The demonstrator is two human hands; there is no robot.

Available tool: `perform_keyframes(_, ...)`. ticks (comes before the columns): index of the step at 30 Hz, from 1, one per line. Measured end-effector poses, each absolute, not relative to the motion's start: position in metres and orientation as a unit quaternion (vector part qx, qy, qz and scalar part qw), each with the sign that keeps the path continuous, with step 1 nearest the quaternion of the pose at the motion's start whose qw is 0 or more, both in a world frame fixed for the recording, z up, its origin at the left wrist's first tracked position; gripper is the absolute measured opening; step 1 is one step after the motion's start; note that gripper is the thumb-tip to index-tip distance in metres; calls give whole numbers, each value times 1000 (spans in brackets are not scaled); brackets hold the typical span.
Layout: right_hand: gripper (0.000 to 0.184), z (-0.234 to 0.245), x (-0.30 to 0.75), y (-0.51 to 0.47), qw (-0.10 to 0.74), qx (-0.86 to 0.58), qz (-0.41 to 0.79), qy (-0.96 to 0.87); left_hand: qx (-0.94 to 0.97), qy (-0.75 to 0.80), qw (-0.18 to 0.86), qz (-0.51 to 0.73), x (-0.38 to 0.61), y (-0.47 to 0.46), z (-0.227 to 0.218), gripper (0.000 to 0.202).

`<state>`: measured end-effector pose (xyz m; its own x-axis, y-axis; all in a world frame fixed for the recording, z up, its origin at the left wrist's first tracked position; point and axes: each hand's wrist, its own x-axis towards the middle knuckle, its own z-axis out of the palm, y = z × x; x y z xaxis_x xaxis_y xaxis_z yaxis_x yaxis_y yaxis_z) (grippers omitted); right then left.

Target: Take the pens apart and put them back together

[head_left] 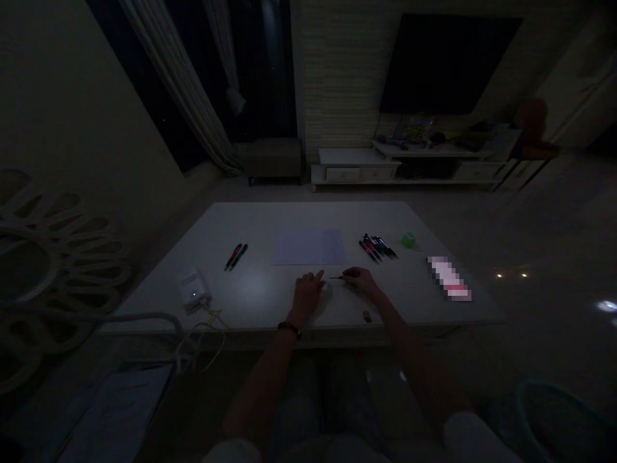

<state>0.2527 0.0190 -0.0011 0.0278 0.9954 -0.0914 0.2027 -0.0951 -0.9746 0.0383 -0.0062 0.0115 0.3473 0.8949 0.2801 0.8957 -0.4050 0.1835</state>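
My right hand pinches a thin dark pen-like piece, its narrow end pointing left toward my other hand. Too little light falls on it to tell whether it is a whole pen or a part of one. Just left of its tip, my left hand rests low over the white table, index finger stretched out and thumb apart from it, with nothing visible between them. A sheet of paper lies flat beyond both hands. Near my right wrist is a small brown and dark object, its kind unclear.
Two pens lie at the left, and several more pens at the right, beside a green cube-like item. A blurred-out phone-shaped object is near the right edge. A white box with cables sits front left on the table.
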Motion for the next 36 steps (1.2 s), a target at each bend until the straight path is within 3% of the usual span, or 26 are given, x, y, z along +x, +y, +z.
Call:
perform_keyframes(7,34,-4,238,22,413,-553,468,-552,-822,-549,16,-151,38,-8,14,20)
perform_keyframes(14,27,-9,287,25,473,-621,320,-537,-789,-589,-3,-172,34,-3,11,19)
perform_keyframes(26,21,-15,231,52,427,-597,289,-615,-764,-625,-41,-158,33,-2,15,22)
perform_keyframes(32,14,-8,237,22,407,-564,145,-704,-770,-609,-27,-187,33,1,9,20)
perform_keyframes(36,10,-9,236,5,401,-550,120,-722,-772,-604,-27,-195,33,2,8,19)
